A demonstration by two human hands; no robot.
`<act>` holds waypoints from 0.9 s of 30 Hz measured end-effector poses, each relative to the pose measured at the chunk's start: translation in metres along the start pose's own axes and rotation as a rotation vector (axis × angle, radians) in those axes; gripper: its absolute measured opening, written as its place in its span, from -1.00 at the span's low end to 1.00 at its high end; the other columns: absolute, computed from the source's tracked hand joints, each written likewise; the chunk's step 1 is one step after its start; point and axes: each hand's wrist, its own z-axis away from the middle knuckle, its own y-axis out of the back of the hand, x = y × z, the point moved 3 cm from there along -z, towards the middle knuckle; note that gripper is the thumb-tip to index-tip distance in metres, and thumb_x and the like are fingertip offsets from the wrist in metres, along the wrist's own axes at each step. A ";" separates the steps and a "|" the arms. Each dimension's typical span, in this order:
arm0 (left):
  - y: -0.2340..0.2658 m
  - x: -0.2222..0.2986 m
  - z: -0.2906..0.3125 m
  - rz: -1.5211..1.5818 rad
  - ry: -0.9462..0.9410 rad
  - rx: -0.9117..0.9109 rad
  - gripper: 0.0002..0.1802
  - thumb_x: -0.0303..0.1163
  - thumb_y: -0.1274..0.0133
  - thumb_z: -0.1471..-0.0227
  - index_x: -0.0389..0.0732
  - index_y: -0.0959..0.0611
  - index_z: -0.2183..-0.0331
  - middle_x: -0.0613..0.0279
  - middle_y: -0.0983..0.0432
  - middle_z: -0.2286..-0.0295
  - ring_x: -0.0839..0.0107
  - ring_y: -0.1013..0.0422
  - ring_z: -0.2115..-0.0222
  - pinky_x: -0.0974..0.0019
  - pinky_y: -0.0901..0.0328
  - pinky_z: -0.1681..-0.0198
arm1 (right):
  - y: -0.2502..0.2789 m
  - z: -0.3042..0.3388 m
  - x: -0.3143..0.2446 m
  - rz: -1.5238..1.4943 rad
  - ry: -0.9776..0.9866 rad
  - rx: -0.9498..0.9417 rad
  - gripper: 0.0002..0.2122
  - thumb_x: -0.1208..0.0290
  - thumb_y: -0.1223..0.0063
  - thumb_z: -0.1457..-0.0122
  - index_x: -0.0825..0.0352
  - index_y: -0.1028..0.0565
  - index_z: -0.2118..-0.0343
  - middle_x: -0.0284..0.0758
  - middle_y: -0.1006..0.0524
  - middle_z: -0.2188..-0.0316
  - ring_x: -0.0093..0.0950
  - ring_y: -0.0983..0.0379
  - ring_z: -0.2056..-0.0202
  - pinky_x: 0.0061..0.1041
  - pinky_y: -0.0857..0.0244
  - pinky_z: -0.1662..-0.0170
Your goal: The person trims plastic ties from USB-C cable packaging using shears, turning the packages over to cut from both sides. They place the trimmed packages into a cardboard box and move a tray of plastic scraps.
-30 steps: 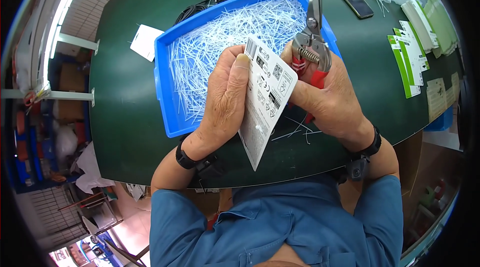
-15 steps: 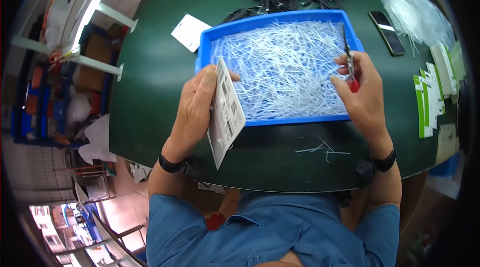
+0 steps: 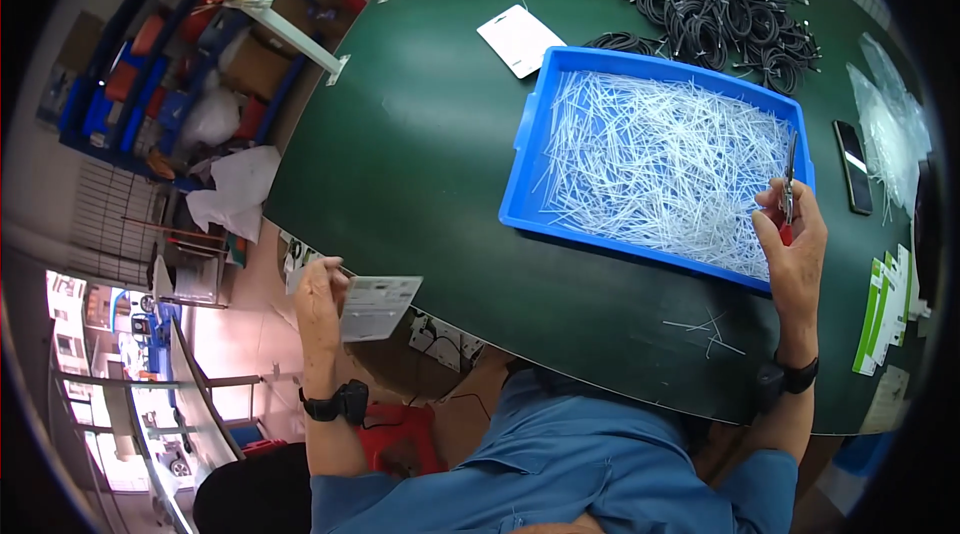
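Note:
My left hand is past the table's left front edge, its fingers closed on a flat white printed card pack. The card pack hangs over a brown carton below table height, where other white packs show. At the right end of the blue tray, my right hand is closed around red-handled scissors, blades pointing away from me. A loose heap of thin white plastic strips fills the blue tray.
Coiled black cables lie at the back. A white card is left of them. To the right are a phone, a clear plastic bag and green-and-white cards. Some strips lie in front of the tray. A red stool stands below.
My left hand has carried the card pack from beside the tray leftward, beyond the table edge. The view has turned left. My right hand still grips the scissors at the tray's right end.

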 end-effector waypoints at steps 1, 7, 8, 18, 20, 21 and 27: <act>0.006 -0.008 -0.005 -0.002 -0.003 0.007 -0.50 -0.07 0.24 -0.45 -0.29 -0.61 0.19 0.34 -0.43 0.41 0.60 -0.33 0.41 0.48 -0.27 0.34 | -0.001 -0.001 0.001 0.009 -0.009 -0.005 -0.65 0.60 -0.13 -0.22 0.43 -0.40 -0.06 -0.31 -0.50 0.15 -0.60 -0.42 0.14 -0.59 -0.31 0.01; -0.037 0.023 -0.070 0.003 -0.126 0.023 -0.56 -0.10 0.16 -0.41 -0.27 -0.62 0.14 0.32 -0.49 0.35 0.54 -0.44 0.34 0.45 -0.39 0.27 | -0.001 0.000 -0.005 0.008 0.000 -0.024 -0.64 0.61 -0.14 -0.20 0.44 -0.40 -0.07 -0.33 -0.50 0.17 -0.61 -0.43 0.15 -0.60 -0.32 0.02; -0.056 0.032 -0.087 0.030 -0.130 -0.017 -0.59 -0.12 0.13 -0.39 -0.27 -0.63 0.13 0.31 -0.50 0.34 0.53 -0.46 0.33 0.44 -0.41 0.28 | 0.000 0.000 -0.005 0.022 -0.008 -0.027 -0.64 0.61 -0.14 -0.20 0.44 -0.40 -0.07 -0.33 -0.49 0.17 -0.61 -0.43 0.15 -0.61 -0.32 0.03; -0.248 0.037 -0.318 -0.469 -0.091 -0.121 -0.30 0.16 0.00 -0.21 -0.36 -0.67 0.06 -0.11 -0.60 0.06 -0.02 -0.58 0.14 -0.01 -0.46 0.06 | -0.001 -0.003 -0.016 0.070 -0.051 -0.010 -0.60 0.60 -0.24 -0.13 0.43 -0.41 -0.03 -0.32 -0.52 0.22 -0.61 -0.46 0.21 -0.59 -0.37 0.07; -0.285 0.059 -0.335 -0.565 -0.114 -0.140 -0.27 0.19 -0.01 -0.19 -0.37 -0.67 0.06 -0.13 -0.60 0.05 -0.08 -0.56 0.10 -0.05 -0.42 0.02 | -0.002 -0.003 -0.009 0.076 -0.015 -0.014 -0.59 0.59 -0.26 -0.11 0.42 -0.40 -0.02 -0.31 -0.54 0.23 -0.59 -0.47 0.23 -0.57 -0.40 0.07; -0.302 0.069 -0.339 -0.664 -0.120 -0.139 -0.23 0.21 -0.03 -0.16 -0.38 -0.68 0.05 -0.16 -0.60 0.04 -0.14 -0.54 0.07 -0.09 -0.38 -0.03 | 0.000 -0.002 -0.008 0.080 0.000 -0.017 -0.59 0.58 -0.28 -0.10 0.42 -0.40 -0.01 -0.30 -0.55 0.23 -0.59 -0.48 0.24 -0.57 -0.41 0.08; -0.357 0.116 -0.335 -0.727 -0.110 -0.218 -0.28 0.10 -0.19 -0.08 -0.45 -0.68 0.09 -0.17 -0.65 0.13 -0.08 -0.56 0.06 -0.01 -0.43 0.03 | 0.008 -0.005 -0.004 0.144 -0.022 -0.018 -0.58 0.56 -0.30 -0.10 0.40 -0.40 -0.01 -0.27 -0.57 0.22 -0.57 -0.50 0.25 -0.55 -0.44 0.09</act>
